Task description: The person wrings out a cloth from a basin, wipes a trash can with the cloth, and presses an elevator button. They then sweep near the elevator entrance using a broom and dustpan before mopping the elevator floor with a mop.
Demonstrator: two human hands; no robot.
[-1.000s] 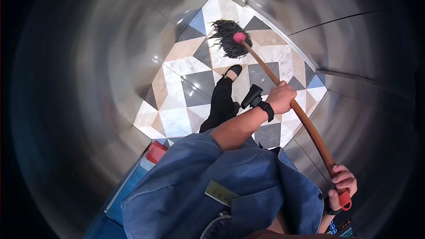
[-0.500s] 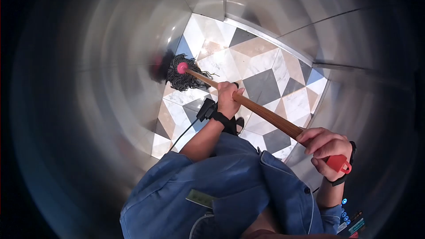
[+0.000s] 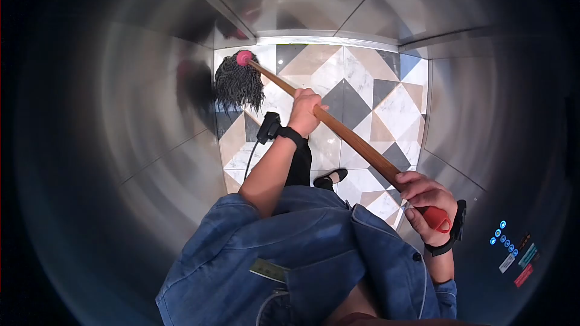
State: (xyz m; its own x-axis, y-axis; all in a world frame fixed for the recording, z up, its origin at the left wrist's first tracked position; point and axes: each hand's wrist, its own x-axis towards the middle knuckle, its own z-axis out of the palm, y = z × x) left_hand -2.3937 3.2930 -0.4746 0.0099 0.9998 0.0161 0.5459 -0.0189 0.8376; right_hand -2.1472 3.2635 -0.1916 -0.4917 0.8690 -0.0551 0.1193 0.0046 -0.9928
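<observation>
My left hand is wrapped round the middle of a wooden mop handle. Near the handle's upper end, by its red cap, the fingers of my right hand are closed round the wood. The handle slants up and left to a pink socket on the dark stringy mop head, which lies on the patterned floor in the far left corner. A black strap with a device is on my left wrist, and another black strap circles the right one.
Shiny metal walls enclose the tiled floor, and the left one mirrors the mop head. Lit blue round buttons and small labels are on the right wall. A black shoe stands below my left hand.
The mop head has moved left across the floor, then up into the corner. Both hands have shifted left with the handle. The view has turned, and the wall buttons now show fully.
</observation>
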